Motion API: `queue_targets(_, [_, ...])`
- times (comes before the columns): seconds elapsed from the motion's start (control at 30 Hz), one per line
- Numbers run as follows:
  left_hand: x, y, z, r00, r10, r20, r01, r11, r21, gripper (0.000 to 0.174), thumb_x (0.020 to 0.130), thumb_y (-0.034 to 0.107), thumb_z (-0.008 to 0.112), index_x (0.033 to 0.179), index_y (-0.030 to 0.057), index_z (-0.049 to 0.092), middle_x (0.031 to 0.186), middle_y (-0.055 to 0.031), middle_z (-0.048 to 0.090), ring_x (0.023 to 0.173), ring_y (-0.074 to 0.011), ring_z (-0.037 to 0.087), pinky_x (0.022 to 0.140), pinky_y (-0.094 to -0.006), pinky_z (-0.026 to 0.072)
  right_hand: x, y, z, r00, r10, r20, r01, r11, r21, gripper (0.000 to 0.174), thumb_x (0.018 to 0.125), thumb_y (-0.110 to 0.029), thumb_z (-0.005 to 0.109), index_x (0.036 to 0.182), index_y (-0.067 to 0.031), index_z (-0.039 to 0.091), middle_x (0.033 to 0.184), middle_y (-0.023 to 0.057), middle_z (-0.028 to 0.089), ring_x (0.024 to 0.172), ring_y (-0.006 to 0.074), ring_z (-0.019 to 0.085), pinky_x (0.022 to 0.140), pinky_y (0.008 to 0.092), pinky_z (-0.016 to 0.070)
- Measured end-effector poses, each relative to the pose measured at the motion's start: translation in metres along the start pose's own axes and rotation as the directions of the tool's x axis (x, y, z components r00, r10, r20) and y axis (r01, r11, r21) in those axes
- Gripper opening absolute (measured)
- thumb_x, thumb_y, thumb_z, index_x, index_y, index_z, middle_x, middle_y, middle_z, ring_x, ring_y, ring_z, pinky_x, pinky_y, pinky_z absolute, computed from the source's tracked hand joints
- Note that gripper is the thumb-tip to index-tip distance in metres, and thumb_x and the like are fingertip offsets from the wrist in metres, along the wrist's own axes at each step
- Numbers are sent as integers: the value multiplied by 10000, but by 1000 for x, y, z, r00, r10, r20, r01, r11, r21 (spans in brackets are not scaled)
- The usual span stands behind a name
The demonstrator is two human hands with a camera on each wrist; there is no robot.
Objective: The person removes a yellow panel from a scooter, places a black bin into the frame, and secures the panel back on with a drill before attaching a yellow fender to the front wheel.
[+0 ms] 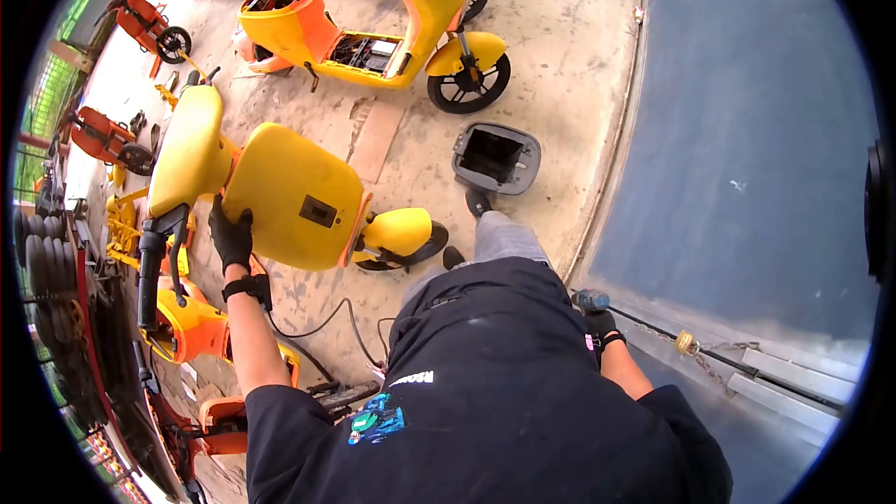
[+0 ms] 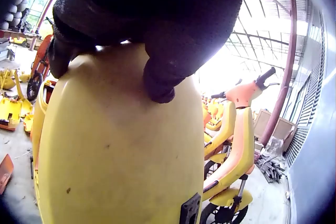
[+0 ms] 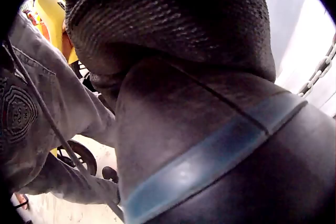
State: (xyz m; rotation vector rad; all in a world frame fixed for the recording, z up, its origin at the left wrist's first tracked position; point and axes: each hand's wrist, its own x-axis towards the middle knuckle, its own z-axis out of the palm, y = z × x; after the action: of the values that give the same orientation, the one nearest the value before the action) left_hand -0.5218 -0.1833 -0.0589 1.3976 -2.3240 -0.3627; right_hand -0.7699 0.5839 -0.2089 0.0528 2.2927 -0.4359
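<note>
Yellow panel, edge partly behind the left hand

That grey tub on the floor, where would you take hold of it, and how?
By its rim, coming down from above. The tub sits on the floor with its mouth facing up, so fingers could likely hook inside the wall with the thumb outside. The side by the shoe looks easiest, being nearest the person.
</note>
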Motion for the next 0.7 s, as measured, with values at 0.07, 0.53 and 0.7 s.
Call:
queue_targets(0.07, [1,-1,1,999,42,-29,-42,999,-12,728,752,143,716,1388,92,366,1266,-226,494,1177,-373,481,980,-425,406,7,1,3,1000,16,-20,-13,988,153,173,646,-155,738,761,-38,685,687,83,665,623,197,633,594,333,493])
queue_targets(0.53, [1,-3,-7,997,28,70,-26,999,-28,698,805,166,681,1405,91,332,1345,-228,450,1242,-364,438,1025,-419,364,8,-20,4,999,-7,38,2,992,128,225,575,-150,831,715,-53,683,729,66,683,645,205,625,606,357,502])
queue_targets(0.7, [3,-9,-4,998,-3,66,0,999,48,692,816,132,666,1406,32,318,1400,-216,404,1293,-337,394,1068,-391,320,-2,9,1,998,25,56,-39,965,258,209,592,-149,816,719,-46,687,723,59,684,631,198,626,598,353,503])
